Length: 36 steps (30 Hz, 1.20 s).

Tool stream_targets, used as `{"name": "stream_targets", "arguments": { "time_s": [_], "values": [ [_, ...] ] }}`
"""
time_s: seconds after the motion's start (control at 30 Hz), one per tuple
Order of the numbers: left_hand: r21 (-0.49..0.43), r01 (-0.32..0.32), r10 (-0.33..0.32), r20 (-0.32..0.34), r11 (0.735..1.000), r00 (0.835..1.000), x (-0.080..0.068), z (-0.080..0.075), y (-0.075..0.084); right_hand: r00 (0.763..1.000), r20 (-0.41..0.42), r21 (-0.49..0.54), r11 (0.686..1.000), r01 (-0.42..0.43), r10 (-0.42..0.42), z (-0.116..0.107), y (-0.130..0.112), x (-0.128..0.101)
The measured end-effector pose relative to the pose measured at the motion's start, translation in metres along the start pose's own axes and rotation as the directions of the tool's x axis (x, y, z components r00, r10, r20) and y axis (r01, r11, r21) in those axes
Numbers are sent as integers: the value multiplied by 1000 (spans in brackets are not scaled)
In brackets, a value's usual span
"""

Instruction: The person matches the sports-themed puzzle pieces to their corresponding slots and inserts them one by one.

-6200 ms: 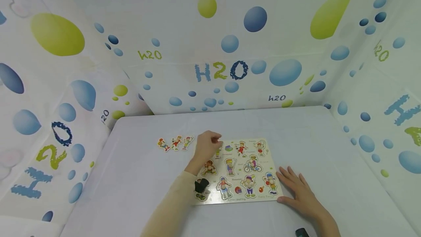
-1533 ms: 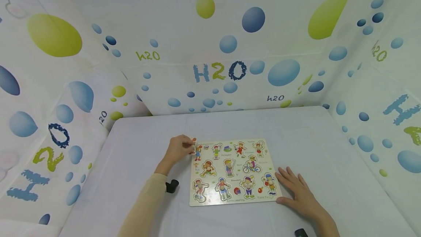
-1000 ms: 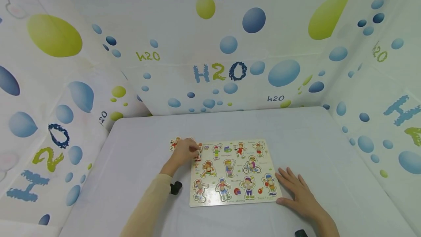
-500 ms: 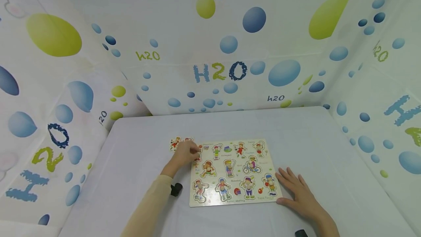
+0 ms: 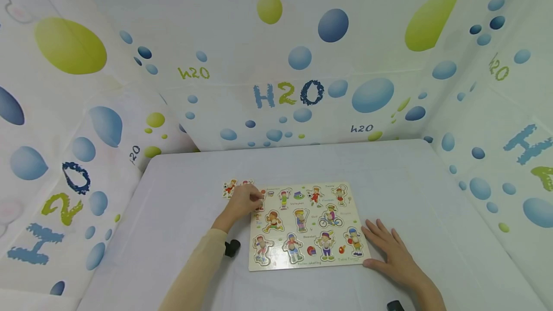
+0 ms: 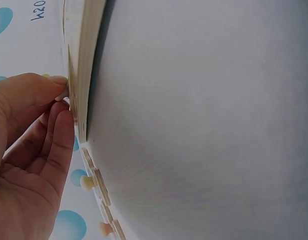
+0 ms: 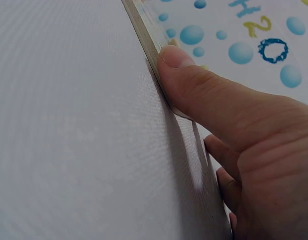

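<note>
My left hand [image 5: 243,201] pinches the small knob of a puzzle piece [image 6: 72,102] at the upper left corner of the wooden puzzle board [image 5: 281,266]. In the left wrist view, thumb and fingertips meet at that knob, and the piece lies against the board's face. Most of the piece is hidden by the hand in the head view. My right hand [image 5: 390,253] lies with fingers spread on the table beside the board's right edge. Its thumb [image 7: 179,65] rests on the board's near right corner, as the right wrist view shows.
Two loose knobbed pieces, a red-clad figure [image 5: 230,188] and one partly covered by the hand [image 5: 247,183], lie left of the board. Several sports figures fill the board. Patterned cloth walls [image 5: 242,37] surround the white table [image 5: 173,234] behind and at both sides.
The left hand went from the board's upper part to the loose pieces, then brought one rightward to the upper left corner. Over the last second it barely moves. The right hand stays put.
</note>
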<state>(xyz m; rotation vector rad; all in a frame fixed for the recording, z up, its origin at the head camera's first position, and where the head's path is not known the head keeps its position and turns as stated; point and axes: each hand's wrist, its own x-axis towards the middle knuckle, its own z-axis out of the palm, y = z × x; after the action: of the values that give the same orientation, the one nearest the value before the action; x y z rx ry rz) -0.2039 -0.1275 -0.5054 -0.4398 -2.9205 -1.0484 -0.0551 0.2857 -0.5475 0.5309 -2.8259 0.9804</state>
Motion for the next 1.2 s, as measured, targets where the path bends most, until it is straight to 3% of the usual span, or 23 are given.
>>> {"name": "stream_targets", "arguments": {
  "time_s": [0.9, 1.2],
  "values": [
    [-39, 26, -27, -5, 999, 1000, -2, 2, -2, 1000, 10, 6, 1000, -12, 12, 0, 0, 1],
    [-43, 38, -40, -52, 998, 998, -3, -5, -6, 1000, 9, -5, 1000, -17, 17, 1, 1, 1]
  ]
}}
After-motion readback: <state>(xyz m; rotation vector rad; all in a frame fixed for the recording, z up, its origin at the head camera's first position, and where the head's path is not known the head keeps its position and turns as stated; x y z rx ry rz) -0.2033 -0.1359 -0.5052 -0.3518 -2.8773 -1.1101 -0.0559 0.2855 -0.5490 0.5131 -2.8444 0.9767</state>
